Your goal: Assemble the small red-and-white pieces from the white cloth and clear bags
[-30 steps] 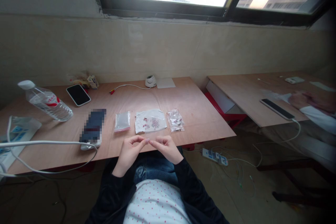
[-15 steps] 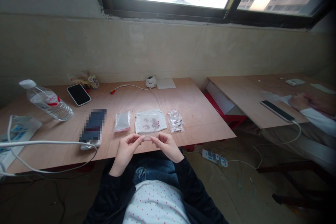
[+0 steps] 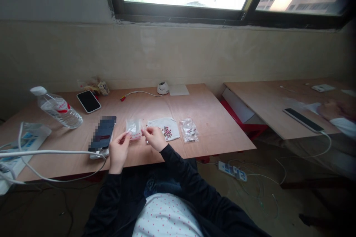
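My left hand (image 3: 119, 152) is closed in a pinch at the left edge of the stack of small clear zip bags (image 3: 134, 126). A clear zip bag seems to be between its fingertips, hard to separate from the stack behind. My right hand (image 3: 154, 139) is also pinched, at the stack's right side; what its fingertips hold is too small to make out. Partly behind the right hand lies a white cloth (image 3: 174, 126) bearing a cluster of small reddish beads (image 3: 167, 132). Right of the cloth sits a clear bag with small pieces inside (image 3: 189, 130).
A phone (image 3: 103, 133) with a cable lies left of my hands. Farther left are a tilted water bottle (image 3: 59, 109) and another phone (image 3: 89, 101). A white dome camera (image 3: 162, 88) stands at the back. A person's hand (image 3: 330, 111) is over the right-hand table.
Both hands have moved left, from in front of the cloth to the stack of zip bags. The reddish beads now show uncovered. The view has shifted slightly.
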A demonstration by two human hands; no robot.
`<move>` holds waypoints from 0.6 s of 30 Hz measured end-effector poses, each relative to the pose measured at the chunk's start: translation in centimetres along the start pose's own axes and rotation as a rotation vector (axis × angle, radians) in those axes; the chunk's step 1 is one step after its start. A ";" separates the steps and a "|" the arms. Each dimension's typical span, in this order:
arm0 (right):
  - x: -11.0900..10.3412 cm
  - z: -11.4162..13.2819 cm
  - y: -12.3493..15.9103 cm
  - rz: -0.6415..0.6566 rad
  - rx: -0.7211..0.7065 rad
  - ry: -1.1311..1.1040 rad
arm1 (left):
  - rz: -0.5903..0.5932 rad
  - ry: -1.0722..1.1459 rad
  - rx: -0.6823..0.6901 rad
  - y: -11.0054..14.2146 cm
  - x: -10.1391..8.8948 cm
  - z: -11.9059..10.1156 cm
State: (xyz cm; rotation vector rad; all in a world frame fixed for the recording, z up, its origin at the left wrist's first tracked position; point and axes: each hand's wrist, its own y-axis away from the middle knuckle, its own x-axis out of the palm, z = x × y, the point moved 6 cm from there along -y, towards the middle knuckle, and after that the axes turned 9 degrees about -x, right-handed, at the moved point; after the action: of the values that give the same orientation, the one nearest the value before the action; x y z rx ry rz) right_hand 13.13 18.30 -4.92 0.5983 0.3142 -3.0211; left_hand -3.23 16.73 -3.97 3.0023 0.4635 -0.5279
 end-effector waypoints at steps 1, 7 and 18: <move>0.4 -0.1 -0.2 -0.003 0.024 0.080 | -0.017 -0.059 -0.008 -0.3 -0.2 0.4; 2.4 -1.3 -0.5 0.047 0.136 0.366 | -0.017 -0.306 0.026 -1.1 -0.6 1.4; -2.4 -0.9 0.8 -0.047 0.212 0.354 | -0.059 -0.337 0.041 0.3 -0.4 0.3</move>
State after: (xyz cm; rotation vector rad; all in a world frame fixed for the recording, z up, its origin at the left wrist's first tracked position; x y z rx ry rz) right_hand 15.76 17.68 -4.99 1.1615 0.0167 -3.0021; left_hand -3.64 16.34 -4.12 2.8576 0.5196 -1.0355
